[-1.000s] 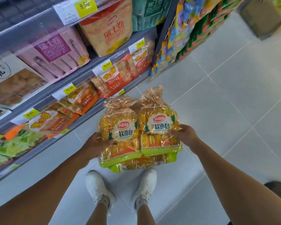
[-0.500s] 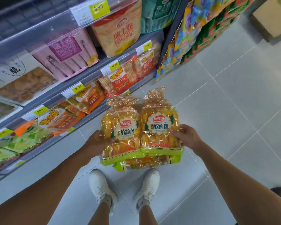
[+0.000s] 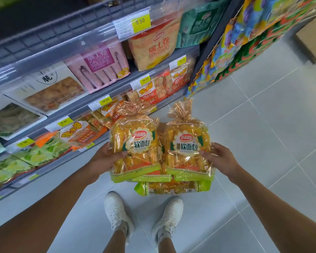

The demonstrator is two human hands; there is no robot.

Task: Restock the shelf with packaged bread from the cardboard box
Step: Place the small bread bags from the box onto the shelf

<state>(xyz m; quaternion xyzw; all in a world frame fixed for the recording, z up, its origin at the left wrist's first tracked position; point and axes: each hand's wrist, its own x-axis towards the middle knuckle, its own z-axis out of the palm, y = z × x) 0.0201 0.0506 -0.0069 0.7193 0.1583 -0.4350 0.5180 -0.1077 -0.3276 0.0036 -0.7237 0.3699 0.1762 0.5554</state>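
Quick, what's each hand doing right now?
Left hand: closed on the left bread bag.
Right hand: closed on the right bread bag.

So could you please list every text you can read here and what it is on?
"软面包": left bread bag and right bread bag.
"9.90": top price tag.
"10.00": tag, tag.
"DALIYUAN": pink pack, orange pack.
Smaller print: blurred, unreadable.

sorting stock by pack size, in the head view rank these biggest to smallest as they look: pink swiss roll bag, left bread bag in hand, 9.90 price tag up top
1-2. pink swiss roll bag and left bread bag: look alike; the bread is nearer the camera, so unsure.
3. 9.90 price tag: clearly smallest.
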